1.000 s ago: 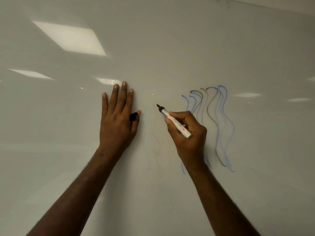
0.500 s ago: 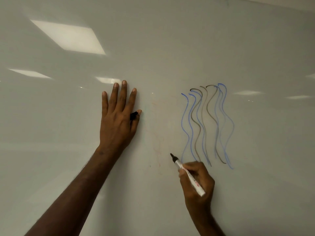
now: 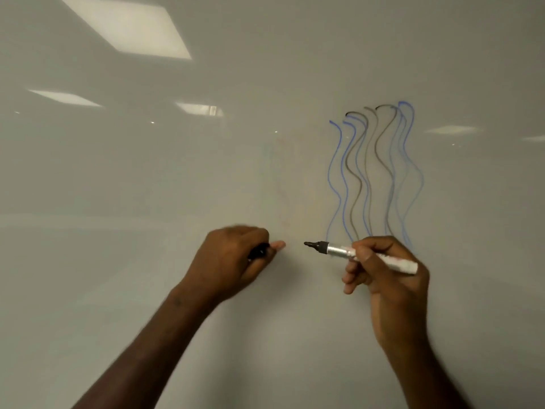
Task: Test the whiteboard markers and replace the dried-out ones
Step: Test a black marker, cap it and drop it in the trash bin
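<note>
My two bare hands are raised in front of a glossy whiteboard [image 3: 147, 261] that fills the whole view. My right hand [image 3: 383, 273] pinches an uncapped marker [image 3: 362, 254] between thumb and curled fingers. The marker lies nearly level, its dark tip pointing left toward my other hand, its white barrel running back over my knuckles. I cannot tell whether the tip touches the board.

My left hand [image 3: 233, 261] is blurred. Its fingers are curled around a small black cap [image 3: 259, 250], which shows between thumb and forefinger, while one fingertip sticks out to the right. A short gap separates that fingertip from the marker's tip.

Above my right hand, wavy lines [image 3: 371, 172] run up the board, some blue, some dark brownish grey, overlapping one another. Their lower ends reach down just behind my right knuckles. Faint reddish streaks [image 3: 284, 199] show left of them. Ceiling lights [image 3: 126, 28] reflect as pale patches on the upper board.
</note>
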Demonstrator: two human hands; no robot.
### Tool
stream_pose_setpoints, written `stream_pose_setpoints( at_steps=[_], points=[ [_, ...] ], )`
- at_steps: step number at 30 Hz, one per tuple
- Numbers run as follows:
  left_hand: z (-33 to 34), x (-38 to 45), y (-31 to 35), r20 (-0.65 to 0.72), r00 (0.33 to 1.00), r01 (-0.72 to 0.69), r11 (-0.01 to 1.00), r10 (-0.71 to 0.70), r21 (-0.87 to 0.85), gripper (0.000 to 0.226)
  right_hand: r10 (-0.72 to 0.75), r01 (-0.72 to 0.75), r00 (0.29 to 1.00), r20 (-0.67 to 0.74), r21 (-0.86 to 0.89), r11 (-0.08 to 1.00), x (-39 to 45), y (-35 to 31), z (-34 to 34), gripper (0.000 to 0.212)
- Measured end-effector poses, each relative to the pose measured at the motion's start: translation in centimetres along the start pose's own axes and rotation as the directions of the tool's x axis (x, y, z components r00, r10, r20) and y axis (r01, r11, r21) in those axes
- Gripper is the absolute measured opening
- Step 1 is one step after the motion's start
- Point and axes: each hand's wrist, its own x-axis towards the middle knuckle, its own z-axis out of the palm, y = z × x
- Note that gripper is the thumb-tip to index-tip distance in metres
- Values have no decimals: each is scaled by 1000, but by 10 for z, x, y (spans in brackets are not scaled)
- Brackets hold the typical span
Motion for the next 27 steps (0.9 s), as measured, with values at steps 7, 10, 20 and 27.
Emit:
stream_pose_setpoints(
  at_steps=[7, 10, 20, 27],
  points=[
    [10, -26, 19, 230, 966, 125, 992, -117, -19, 37, -34, 48, 980, 197, -67, 997, -8, -24, 6, 9],
    [8, -25, 20, 245, 960, 149, 988, -134, -41, 35, -27, 47, 976, 216, -85, 995, -11, -23, 9, 16],
    [9, -26, 25, 292, 950, 114, 993, -108, -3, 27, 79, -45, 954, 289, -121, 992, -12, -13, 12, 22],
    [6, -28, 22, 326, 945, -45, 993, 7, 107, 23, 243, -133, 855, 458, -261, 956, -6, -18, 5, 18]
  ],
)
